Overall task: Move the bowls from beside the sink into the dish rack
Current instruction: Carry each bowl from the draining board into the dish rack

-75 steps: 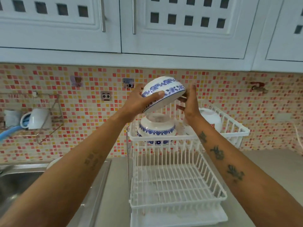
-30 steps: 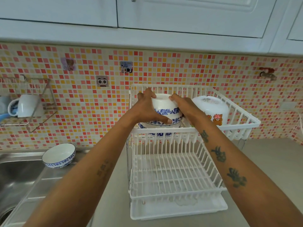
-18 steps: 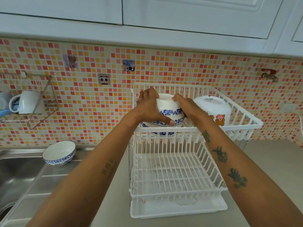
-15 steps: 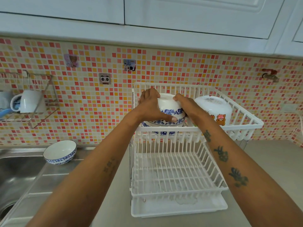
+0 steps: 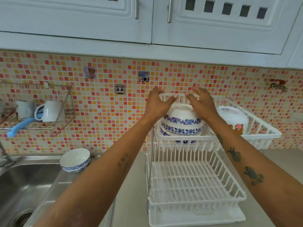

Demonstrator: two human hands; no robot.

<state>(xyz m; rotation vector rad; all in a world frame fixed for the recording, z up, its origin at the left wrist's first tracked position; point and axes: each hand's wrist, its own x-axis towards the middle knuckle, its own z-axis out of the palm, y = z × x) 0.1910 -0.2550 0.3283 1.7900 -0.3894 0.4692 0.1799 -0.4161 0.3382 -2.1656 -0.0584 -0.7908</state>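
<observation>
From the head camera, your left hand and right hand hover just above the stacked blue-and-white bowls, fingers spread wide and holding nothing. Neither hand seems to touch the stack. The bowls sit upside down, one nested over another, in the upper tier of the white dish rack; you can count at least two, and a rim below hints at a third, though the rack's front rail hides it. Beside them in the same tier lies a white plastic bowl with bear pictures. The lower tier holds no dishes.

One blue-rimmed bowl stands upright on the steel drainboard just beside the sink, well apart from the rack. By this view, the job looks mostly done: that last bowl is what you have left to carry over and stack.
</observation>
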